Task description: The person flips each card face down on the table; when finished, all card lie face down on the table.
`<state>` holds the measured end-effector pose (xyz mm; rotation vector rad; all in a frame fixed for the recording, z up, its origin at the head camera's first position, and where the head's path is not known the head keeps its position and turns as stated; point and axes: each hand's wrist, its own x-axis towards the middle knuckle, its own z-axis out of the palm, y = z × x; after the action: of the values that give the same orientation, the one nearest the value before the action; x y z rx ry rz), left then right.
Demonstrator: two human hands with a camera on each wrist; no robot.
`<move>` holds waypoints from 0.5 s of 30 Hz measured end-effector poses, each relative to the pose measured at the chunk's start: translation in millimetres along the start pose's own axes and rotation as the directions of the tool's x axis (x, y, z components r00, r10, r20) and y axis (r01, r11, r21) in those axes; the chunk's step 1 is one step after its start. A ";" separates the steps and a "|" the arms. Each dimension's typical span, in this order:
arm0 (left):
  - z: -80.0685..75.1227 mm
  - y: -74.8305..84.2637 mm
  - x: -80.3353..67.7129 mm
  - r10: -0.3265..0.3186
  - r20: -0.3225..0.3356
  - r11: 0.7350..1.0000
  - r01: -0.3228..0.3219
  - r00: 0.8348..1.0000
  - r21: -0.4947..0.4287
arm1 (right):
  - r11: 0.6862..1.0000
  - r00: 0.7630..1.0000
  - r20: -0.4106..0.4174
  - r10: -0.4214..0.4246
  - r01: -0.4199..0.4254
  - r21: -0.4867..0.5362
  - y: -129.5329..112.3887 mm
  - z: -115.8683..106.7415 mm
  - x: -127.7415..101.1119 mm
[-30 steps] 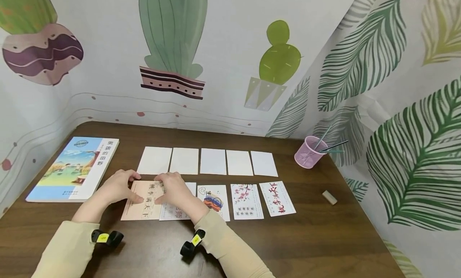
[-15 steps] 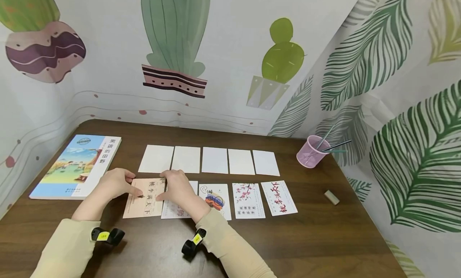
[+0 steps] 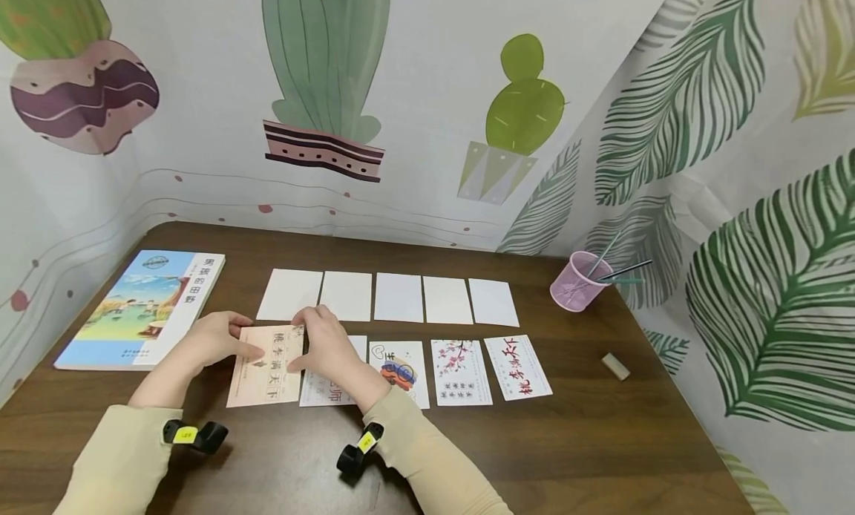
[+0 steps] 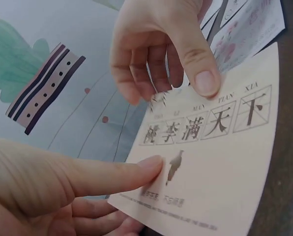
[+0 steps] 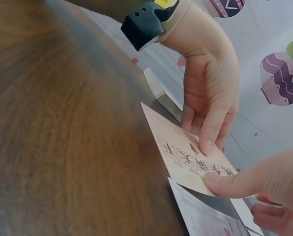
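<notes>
Both hands pinch a peach-coloured postcard (image 3: 277, 385) printed with Chinese characters. The left hand (image 3: 217, 342) holds its left side, thumb on the printed face and fingers behind. Opposite, the right hand (image 3: 329, 348) has its thumb on the right side, fingers behind the far corner. In the left wrist view the card (image 4: 220, 182) tilts and bows slightly, its far side raised. Partly under the right hand lies a second printed card (image 3: 323, 389). Further right in that row are a colourful card (image 3: 399, 374), a blossom card (image 3: 461, 372) and a red-lettered card (image 3: 517, 366).
Behind the printed row lies a row of several blank white cards (image 3: 397, 297). A book (image 3: 140, 307) rests at the table's left. To the right stand a pink pen cup (image 3: 573, 286) with thin sticks and a small eraser (image 3: 615, 366). A patterned cloth wall (image 3: 427, 129) borders the table (image 3: 568, 456).
The peach postcard's far edge has risen a little off the table, with both hands holding it. The other cards stay in place; the head view has shifted slightly.
</notes>
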<state>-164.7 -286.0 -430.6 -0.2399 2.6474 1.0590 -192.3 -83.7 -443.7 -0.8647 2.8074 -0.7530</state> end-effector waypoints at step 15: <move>-4.0 -4.6 1.1 0.031 0.133 0.988 -0.010 0.991 -0.155 | 0.804 0.988 0.091 0.126 -0.155 0.574 7.7 1.6 3.4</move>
<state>-165.3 -292.1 -431.2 -0.1656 2.4562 1.2433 -198.5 -80.8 -448.7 -0.5409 2.3239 -1.4299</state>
